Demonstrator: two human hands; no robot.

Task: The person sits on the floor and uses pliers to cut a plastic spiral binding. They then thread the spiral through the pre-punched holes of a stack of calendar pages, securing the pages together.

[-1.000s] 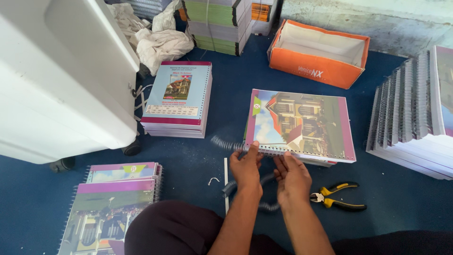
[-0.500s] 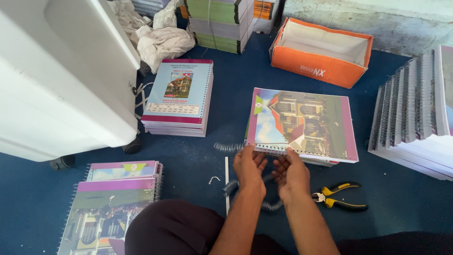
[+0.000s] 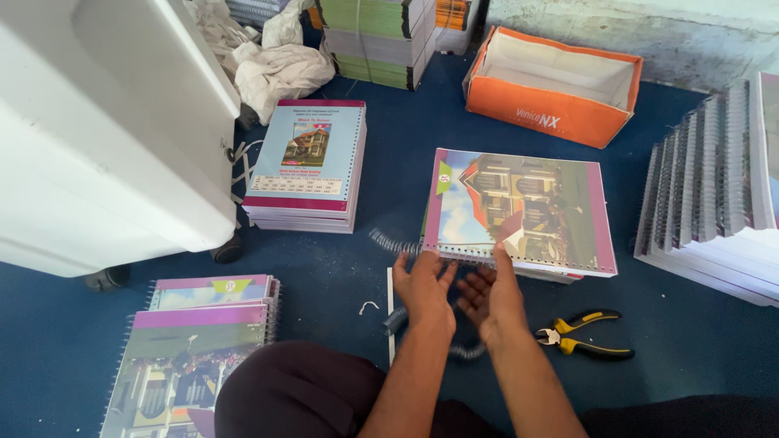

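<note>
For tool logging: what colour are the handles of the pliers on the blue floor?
Yellow and black handles on the pliers, clearest in the head view.

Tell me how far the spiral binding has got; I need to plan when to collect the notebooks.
Done: bound notebooks lie stacked at lower left. In hand: the left hand and right hand are at the punched edge of the open-topped notebook, with the spiral coil sticking out to its left. Left: the unbound stack shows bare holes; pliers lie unused beside the right hand.

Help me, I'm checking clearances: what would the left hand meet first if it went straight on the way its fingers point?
Probably the spiral wire along the near edge of the notebook; the left hand looks almost on it already.
</note>
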